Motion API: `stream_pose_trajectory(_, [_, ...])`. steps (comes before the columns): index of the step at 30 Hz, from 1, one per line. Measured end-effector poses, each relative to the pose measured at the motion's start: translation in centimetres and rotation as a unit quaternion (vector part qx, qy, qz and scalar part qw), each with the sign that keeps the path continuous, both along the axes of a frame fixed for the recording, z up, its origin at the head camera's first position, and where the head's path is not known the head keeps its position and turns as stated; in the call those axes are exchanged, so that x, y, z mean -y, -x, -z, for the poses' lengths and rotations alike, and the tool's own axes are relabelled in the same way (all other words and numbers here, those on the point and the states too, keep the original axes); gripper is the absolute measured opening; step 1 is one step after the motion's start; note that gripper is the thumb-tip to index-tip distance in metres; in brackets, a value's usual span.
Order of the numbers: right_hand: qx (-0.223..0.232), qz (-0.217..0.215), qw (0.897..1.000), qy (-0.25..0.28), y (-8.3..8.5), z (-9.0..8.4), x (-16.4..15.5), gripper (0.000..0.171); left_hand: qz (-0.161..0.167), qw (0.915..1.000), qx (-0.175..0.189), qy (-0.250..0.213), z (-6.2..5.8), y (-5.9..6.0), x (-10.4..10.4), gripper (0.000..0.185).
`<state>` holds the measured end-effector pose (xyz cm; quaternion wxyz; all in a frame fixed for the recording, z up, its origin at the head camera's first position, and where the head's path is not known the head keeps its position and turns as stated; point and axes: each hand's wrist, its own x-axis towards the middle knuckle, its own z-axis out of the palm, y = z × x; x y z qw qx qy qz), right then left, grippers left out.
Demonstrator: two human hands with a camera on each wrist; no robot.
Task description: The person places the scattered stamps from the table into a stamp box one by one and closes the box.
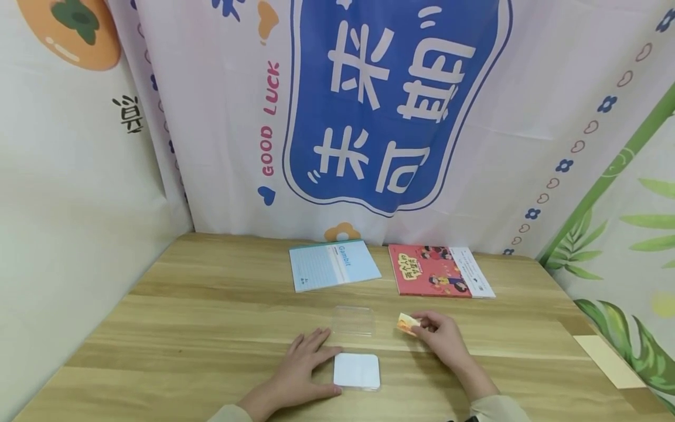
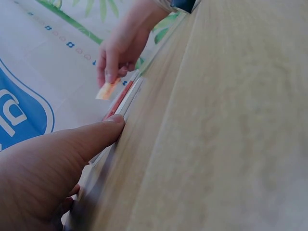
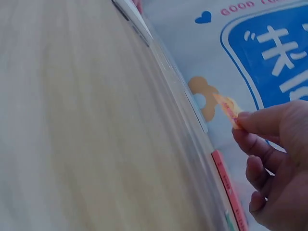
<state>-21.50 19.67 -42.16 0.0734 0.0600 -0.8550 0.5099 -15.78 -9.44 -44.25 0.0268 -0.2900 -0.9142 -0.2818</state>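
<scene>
Orange card (image 1: 408, 323): small, pinched at one end between thumb and fingers of the right hand (image 1: 442, 335), held just above the table (image 1: 184, 316), to the right of centre and near the front edge. The right wrist view confirms the pinch, with the card (image 3: 229, 109) projecting from the fingertips (image 3: 250, 120); the left wrist view shows the same card (image 2: 107, 91) in that hand (image 2: 120, 50). Left hand (image 1: 303, 369) lies flat on the table, fingers straight and spread, grasping nothing, thumb and forefinger bracketing the left edge of a white square pad (image 1: 357, 371). Clear plastic sheet (image 1: 353, 320) lies just behind the pad, between the two hands. At the back of the table a light blue notebook (image 1: 333, 265) and a red picture book (image 1: 437, 271) lie side by side, apart from each other. Printed banner (image 1: 390, 99) hangs behind. Pale paper strip (image 1: 606, 358) sits at the right edge.
</scene>
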Motion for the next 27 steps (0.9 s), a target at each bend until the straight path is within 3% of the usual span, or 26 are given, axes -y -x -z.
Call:
stream_pose_trajectory(10, [0.023, -0.077, 0.996, 0.025, -1.2, -0.6, 3.9, 0.019, 0.001, 1.0000, -0.001, 0.004, 0.1, 0.1, -0.1, 0.065])
stream_pose_trajectory(19, [0.030, -0.184, 0.982, 0.025, -3.0, -0.5, 6.8, 0.019, -0.005, 0.9999, 0.003, 0.011, -0.2, -0.1, 0.0, 0.066])
stream_pose_trajectory(27, [0.031, -0.215, 0.976, -0.002, -3.9, 0.5, 8.1, 0.017, -0.006, 0.9999, -0.003, 0.012, -0.1, 0.0, 0.0, 0.065])
